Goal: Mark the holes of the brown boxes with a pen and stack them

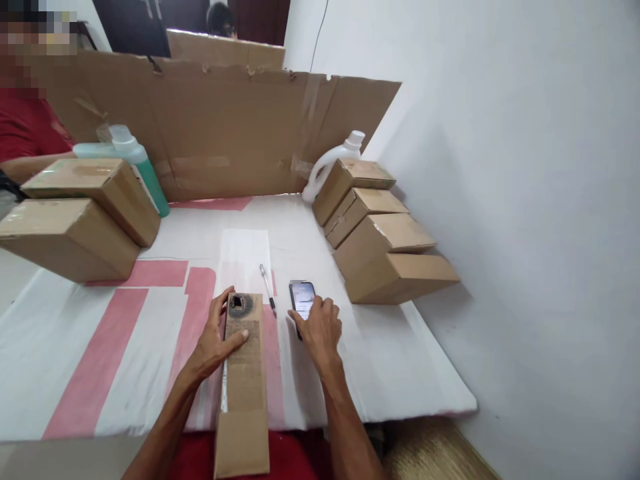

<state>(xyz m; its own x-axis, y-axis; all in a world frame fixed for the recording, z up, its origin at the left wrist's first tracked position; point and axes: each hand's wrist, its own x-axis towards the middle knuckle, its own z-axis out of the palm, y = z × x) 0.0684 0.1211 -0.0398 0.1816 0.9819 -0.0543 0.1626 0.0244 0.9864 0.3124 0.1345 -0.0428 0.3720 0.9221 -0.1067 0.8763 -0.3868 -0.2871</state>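
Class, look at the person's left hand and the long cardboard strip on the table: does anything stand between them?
No. The left hand rests directly on the cardboard strip, thumb across it. The pen lies beside the strip.

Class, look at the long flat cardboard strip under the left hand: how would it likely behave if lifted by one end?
The cardboard strip looks thin and flat, so probably light. Its near end overhangs the table edge, so it seems fairly stiff, though it may sag when lifted. The small dark part on its far end would likely slide off.
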